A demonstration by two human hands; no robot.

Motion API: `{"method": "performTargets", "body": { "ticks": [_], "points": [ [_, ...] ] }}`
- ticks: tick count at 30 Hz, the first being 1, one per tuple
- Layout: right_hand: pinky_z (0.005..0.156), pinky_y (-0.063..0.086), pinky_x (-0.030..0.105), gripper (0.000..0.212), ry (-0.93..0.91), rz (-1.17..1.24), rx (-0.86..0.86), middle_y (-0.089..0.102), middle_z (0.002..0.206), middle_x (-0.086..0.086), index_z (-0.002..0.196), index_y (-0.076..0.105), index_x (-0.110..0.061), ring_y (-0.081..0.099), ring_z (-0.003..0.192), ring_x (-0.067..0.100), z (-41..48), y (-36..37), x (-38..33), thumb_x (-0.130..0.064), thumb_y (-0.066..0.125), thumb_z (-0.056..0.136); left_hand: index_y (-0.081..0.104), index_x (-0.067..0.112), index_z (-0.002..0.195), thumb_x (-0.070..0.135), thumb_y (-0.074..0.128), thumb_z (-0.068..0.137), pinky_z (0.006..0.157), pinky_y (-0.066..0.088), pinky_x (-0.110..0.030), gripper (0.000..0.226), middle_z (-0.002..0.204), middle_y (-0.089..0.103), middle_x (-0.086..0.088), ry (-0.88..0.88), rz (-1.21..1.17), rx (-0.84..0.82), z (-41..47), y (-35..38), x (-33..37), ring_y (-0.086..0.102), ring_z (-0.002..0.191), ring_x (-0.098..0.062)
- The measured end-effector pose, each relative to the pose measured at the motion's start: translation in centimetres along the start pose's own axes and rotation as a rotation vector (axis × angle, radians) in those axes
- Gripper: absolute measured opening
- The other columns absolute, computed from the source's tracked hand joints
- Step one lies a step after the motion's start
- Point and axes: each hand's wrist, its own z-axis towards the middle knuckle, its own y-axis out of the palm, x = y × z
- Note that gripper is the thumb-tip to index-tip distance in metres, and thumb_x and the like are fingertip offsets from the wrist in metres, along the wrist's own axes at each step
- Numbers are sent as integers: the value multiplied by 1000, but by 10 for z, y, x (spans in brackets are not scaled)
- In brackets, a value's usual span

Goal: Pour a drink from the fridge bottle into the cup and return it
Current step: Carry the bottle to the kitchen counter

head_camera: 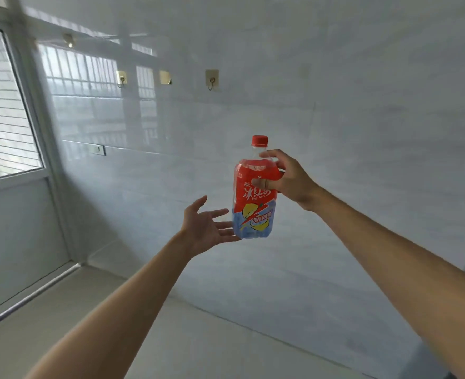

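Against a white tiled wall (335, 105) I hold the bottle (254, 192) upright in my right hand (288, 179), fingers curled round its shoulder, left hand (204, 225) spread beneath; its red cap (260, 140) is on and no cup or fridge shows, so I judge pouring still ahead.

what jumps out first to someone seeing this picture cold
A red-capped ice tea bottle with a red and blue label sits at the centre, held upright in mid-air by the person's right grip, curled round its upper part. The left grip lies open, palm up, fingers by the bottle's base. Behind is a glossy white tiled wall with small hooks higher up.
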Motion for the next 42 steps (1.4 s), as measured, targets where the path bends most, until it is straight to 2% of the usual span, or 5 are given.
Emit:
{"method": "performTargets", "body": {
  "ticks": [12,20,31,37,42],
  "points": [
    [65,50,11,66,-198,140,-334,61,120,-5,132,49,-24,62,96,3,116,227,-27,-33,81,75,31,3,149,58,39,92,96,47,-64,80,134,51,-40,245,-70,300,-77,-186,94,57,115,-58],
    [62,48,7,58,-310,289,-554,60,107,-19,126,49,-27,61,90,-2,200,381,-65,-27,81,78,36,0,146,55,41,93,91,47,-63,77,130,53,-39,437,-131,560,-133,-289,168,57,114,-54],
    [62,52,10,63,-477,502,-868,66,109,-7,126,53,-20,66,91,2,242,559,-148,-17,85,72,40,0,140,53,42,93,91,49,-61,71,128,56,-35,691,-206,868,-237,-371,218,61,108,-50],
    [68,56,21,65,-546,604,-1082,65,113,6,126,54,-19,66,99,16,210,630,-191,-15,86,69,44,-4,137,53,46,89,79,56,-55,75,114,64,-30,829,-256,1066,-307,-387,200,68,95,-45],
    [68,59,25,64,-592,689,-1287,65,113,4,126,54,-16,67,97,15,155,667,-235,-8,85,70,48,-2,133,53,45,89,82,53,-57,71,124,57,-35,909,-322,1250,-368,-369,170,63,102,-46]
  ]
}}
